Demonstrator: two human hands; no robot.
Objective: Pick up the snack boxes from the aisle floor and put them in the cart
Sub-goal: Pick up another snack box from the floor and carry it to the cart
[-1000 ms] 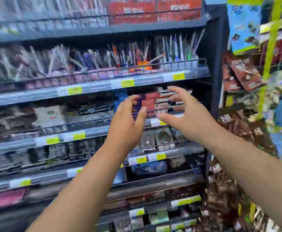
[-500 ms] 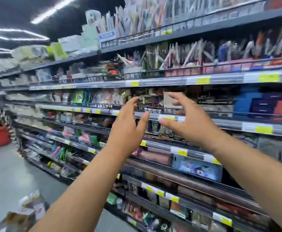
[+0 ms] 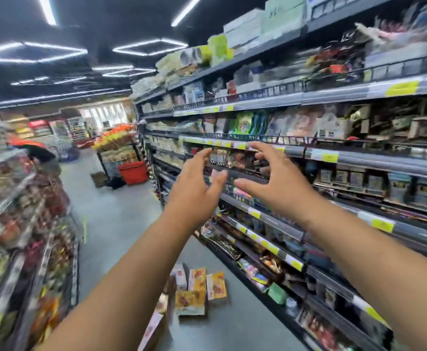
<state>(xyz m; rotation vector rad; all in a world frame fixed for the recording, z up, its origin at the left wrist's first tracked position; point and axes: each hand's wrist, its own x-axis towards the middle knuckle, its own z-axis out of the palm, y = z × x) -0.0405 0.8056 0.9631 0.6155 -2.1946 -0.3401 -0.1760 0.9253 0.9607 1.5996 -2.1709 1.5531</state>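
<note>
Several snack boxes, orange, yellow and white, lie scattered on the grey aisle floor between my forearms, low in the view. My left hand and my right hand are raised at chest height in front of the right-hand shelves, palms facing each other, fingers spread and empty. Both hands are well above the boxes. No cart shows in this view.
Stocked shelves run along the right, and another rack lines the left. Grey floor stretches ahead between them. A red basket stands by a display stand further down the aisle.
The view has swung left from facing the shelves to looking down the aisle, bringing the boxes on the floor into sight. My hands keep the same raised, empty pose.
</note>
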